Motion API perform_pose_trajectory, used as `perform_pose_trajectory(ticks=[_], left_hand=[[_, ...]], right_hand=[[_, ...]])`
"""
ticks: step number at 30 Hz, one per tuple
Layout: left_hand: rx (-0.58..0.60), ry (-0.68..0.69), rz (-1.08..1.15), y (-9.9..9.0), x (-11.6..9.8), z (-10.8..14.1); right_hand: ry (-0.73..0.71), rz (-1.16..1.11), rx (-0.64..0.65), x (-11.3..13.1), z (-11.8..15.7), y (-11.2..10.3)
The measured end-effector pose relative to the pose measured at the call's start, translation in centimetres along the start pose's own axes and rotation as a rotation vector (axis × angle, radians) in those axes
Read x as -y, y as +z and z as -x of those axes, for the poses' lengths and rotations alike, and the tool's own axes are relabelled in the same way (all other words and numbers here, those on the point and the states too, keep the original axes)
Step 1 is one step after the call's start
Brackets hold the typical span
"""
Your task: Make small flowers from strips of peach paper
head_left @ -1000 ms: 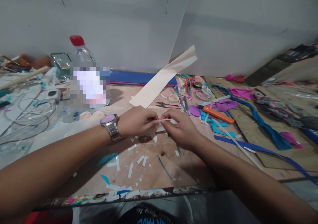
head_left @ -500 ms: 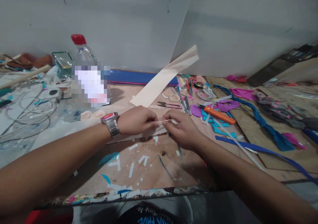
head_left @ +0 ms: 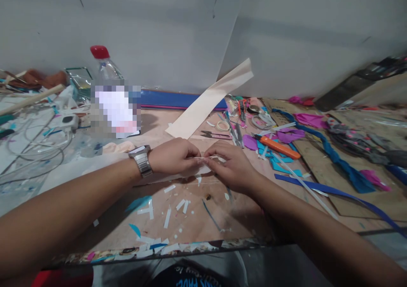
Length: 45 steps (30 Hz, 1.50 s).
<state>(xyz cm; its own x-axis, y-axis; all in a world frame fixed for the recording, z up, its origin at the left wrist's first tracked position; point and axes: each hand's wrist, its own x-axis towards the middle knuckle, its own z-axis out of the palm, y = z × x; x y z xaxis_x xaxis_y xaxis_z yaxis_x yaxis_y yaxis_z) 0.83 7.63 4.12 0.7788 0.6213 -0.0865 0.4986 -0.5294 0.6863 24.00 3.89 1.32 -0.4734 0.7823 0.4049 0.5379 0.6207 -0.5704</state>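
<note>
My left hand [head_left: 174, 155], with a metal watch [head_left: 141, 160] on its wrist, pinches a thin pale strip at the middle of the table. Facing it, my right hand [head_left: 230, 164] pinches the same strip, and the fingertips of both hands nearly touch. The strip [head_left: 210, 157] is small and partly hidden by the fingers; it looks like cream paper or fabric. Below and to the left of the hands lies a white sheet [head_left: 111, 170]. Just behind them a long cream strip [head_left: 203, 109] slants up against the wall.
A red-capped bottle [head_left: 108, 68] and a blurred phone stand at the back left, near white cables [head_left: 68, 140]. Small scissors [head_left: 218, 135], a tape ring [head_left: 223, 126], an orange cutter [head_left: 280, 147] and blue ribbons [head_left: 343, 189] lie right. Paper scraps [head_left: 167, 218] litter the front.
My fingertips have shifted slightly and drawn closer together on the pale strip. The view has moved very little.
</note>
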Motion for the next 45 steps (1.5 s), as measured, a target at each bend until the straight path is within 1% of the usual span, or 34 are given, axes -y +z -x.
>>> perform_pose_trajectory(ticks=[4, 10, 13, 17, 22, 24, 28, 34, 42, 45], left_hand=[[-0.024, 0.0, -0.045, -0.2, 0.0, 0.0], [-0.015, -0.005, -0.09, -0.3, -0.2, 0.1], [-0.02, -0.008, -0.091, -0.2, -0.3, 0.1], [-0.087, -0.046, -0.122, -0.1, -0.4, 0.0], [-0.174, -0.103, -0.162, -0.2, -0.2, 0.0], [-0.186, -0.112, -0.165, -0.3, -0.2, -0.1], [-0.132, -0.088, -0.124, -0.3, -0.3, 0.1], [-0.038, -0.072, -0.027, -0.1, -0.3, 0.1], [-0.007, -0.093, 0.034, 0.0, -0.3, 0.1], [0.0, -0.097, 0.056, 0.1, -0.3, 0.1]], right_hand=[[0.024, 0.021, 0.0, -0.2, -0.1, -0.3], [0.022, -0.004, 0.078, -0.2, -0.1, -0.5], [0.034, -0.006, 0.081, -0.2, -0.2, -0.6], [0.059, -0.011, 0.082, -0.4, -0.5, -1.3], [0.075, -0.026, 0.131, -0.9, -0.9, -2.3], [0.083, -0.027, 0.151, -1.0, -1.0, -2.4], [0.059, -0.021, 0.142, -1.1, -0.9, -2.0], [0.048, -0.036, 0.121, -0.3, -0.4, -0.6], [0.017, -0.035, 0.032, 0.0, -0.2, 0.0], [0.014, -0.005, 0.023, 0.0, -0.2, 0.0]])
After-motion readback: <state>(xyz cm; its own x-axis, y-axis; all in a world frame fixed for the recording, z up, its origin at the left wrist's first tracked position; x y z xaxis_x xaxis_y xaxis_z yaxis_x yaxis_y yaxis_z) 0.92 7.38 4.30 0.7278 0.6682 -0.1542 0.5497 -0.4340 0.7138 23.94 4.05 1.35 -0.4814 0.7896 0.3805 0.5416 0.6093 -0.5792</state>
